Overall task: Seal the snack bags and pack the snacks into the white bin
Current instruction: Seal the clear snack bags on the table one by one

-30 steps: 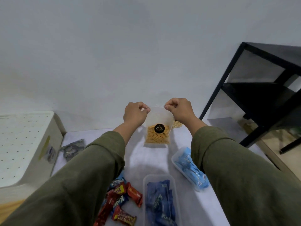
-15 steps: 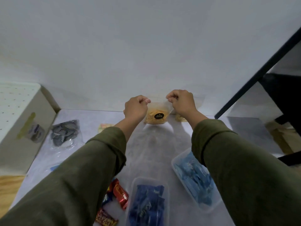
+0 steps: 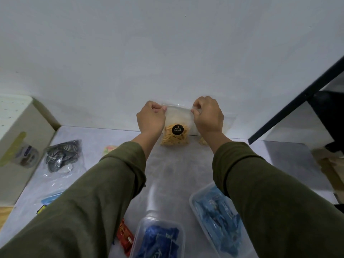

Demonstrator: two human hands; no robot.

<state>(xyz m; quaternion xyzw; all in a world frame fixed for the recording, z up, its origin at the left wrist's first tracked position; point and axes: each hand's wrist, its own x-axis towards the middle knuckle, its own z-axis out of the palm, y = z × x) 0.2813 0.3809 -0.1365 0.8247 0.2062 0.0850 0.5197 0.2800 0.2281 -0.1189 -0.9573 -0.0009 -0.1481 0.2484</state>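
Snack bag [image 3: 176,125] raised since earlier; left hand [image 3: 150,120] and right hand [image 3: 208,116] pinch its top corners (bag hangs between).

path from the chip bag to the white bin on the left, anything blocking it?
Nothing visible blocks it. Both hands, left hand and right hand, pinch the top of the chip bag above the table. The white bin stands at the far left; a bag of dark snacks lies flat on the table between, low enough to pass over.

Sticker text on snack bag [image 3: 176,125] too small to read. Second bag [image 3: 202,141] mostly hidden behind right wrist. Dark-blue tub [image 3: 160,237] cut off at bottom edge.
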